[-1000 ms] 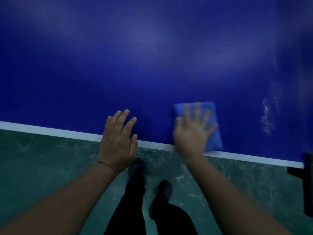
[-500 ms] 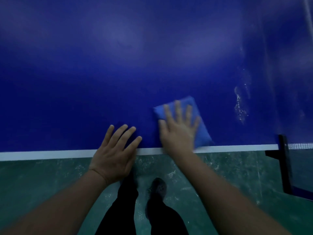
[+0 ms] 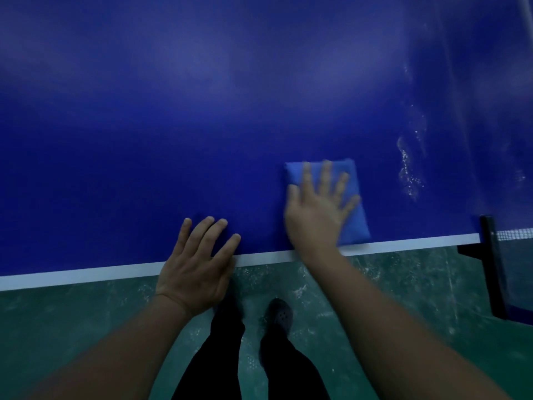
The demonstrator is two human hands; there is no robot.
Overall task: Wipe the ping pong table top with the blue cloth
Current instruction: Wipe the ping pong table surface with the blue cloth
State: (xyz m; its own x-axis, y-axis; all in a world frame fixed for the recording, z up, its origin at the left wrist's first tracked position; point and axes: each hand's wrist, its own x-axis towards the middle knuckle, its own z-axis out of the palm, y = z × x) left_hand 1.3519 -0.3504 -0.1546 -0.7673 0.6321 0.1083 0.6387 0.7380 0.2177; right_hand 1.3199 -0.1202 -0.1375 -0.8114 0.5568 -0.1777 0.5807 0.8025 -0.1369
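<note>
Blue cloth beside table's white edge

The dark blue flat ping pong counter top fills most of the view, with a white stripe along its near edge. White dusty smudges show on it toward the right. The light blue folded cloth lies flat on the counter top, just beside the white stripe. It looks like a small rectangle, a little tilted, partly hidden under a hand.
</note>
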